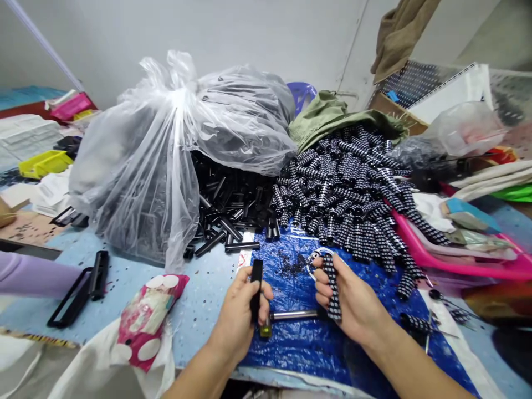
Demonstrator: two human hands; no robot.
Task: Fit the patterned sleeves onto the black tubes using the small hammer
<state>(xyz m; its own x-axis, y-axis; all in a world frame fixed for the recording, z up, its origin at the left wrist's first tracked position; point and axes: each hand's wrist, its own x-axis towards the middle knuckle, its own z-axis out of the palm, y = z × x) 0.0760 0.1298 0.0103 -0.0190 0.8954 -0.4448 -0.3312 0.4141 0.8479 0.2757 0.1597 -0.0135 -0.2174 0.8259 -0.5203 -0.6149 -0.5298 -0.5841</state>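
- Left hand (239, 307): grasping a plain black piece (256, 282), held upright between thumb and fingers above the table (199, 316).
- Right hand (353, 302): curled round a checked grip (331, 288), also near upright; the two pieces are well apart, so they are not joined at this moment.
- Between the hands, a metal rod (293, 315) lies crosswise over the blue sheet (299, 349), with a yellowish tip (265, 331) just beside the left hand.
- Just beyond them, black crumbs (291, 263) are scattered on the sheet.
- Farther right, a large heap of checked grips (344, 188) spreads under a green cloth (328, 119) — to judge by its look, either finished work or ready stock; I cannot tell which.
- Farther left, loose black pieces (233, 221) spill by a bulky plastic bag (141, 155) — probably work left, as many lie plain and unpaired. The pair in hand seems midway, with plenty remaining.
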